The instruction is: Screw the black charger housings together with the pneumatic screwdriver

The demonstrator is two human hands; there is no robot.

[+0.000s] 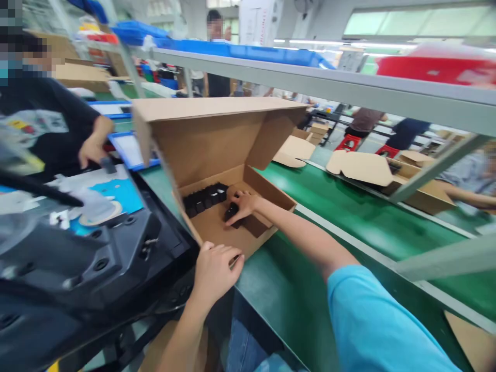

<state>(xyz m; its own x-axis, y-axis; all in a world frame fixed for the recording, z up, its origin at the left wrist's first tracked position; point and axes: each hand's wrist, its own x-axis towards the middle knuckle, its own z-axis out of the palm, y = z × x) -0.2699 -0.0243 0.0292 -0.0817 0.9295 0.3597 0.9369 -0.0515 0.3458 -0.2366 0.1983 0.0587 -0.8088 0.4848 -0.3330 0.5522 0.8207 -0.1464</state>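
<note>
A brown cardboard box (217,232) stands with its lid (209,139) raised. Inside, small black blocks (205,199) are lined up along the back left wall. My right hand (246,204) reaches into the box, its fingers and thumb around a black block (231,212). The hand covers part of that piece, so its exact kind does not show. At the box's near corner, my left hand (217,268) has its fingers bent over the front wall, gripping it. A cardboard divider (258,225) lies to the right of my right hand.
Under the box runs a green conveyor belt (279,289). A black machine (104,258) is close on the left, with a co-worker's hand (93,150) beyond it. A metal rail (310,82) crosses above. Other open cartons (422,194) stand at right.
</note>
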